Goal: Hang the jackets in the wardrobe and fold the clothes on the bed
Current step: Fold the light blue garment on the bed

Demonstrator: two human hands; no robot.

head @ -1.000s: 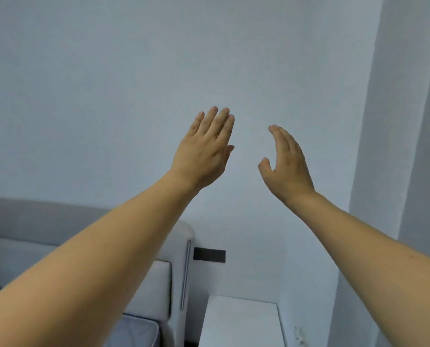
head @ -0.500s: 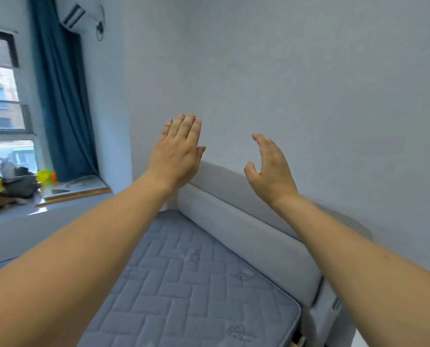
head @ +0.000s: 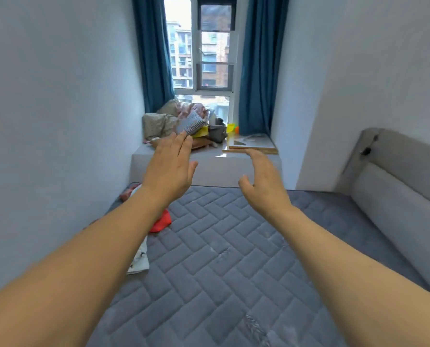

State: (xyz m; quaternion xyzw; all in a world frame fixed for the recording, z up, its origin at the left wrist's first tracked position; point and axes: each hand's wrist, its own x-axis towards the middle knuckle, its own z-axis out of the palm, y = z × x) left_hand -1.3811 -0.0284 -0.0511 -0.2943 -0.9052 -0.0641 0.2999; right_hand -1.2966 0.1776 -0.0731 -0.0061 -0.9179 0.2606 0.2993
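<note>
Both the left hand point(head: 170, 169) and right hand point(head: 264, 182) are held wide, empty. The clothes point(head: 147, 236) at the bed's point(head: 234, 259) left edge could be overlooked, being partly hidden by the forearm.

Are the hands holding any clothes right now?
No. The left hand and right hand are both open in the air above the bed, holding nothing.

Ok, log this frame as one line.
left hand: open, empty | right hand: open, empty | clothes: unfolded on mattress, left edge | stage: none picked up
</note>
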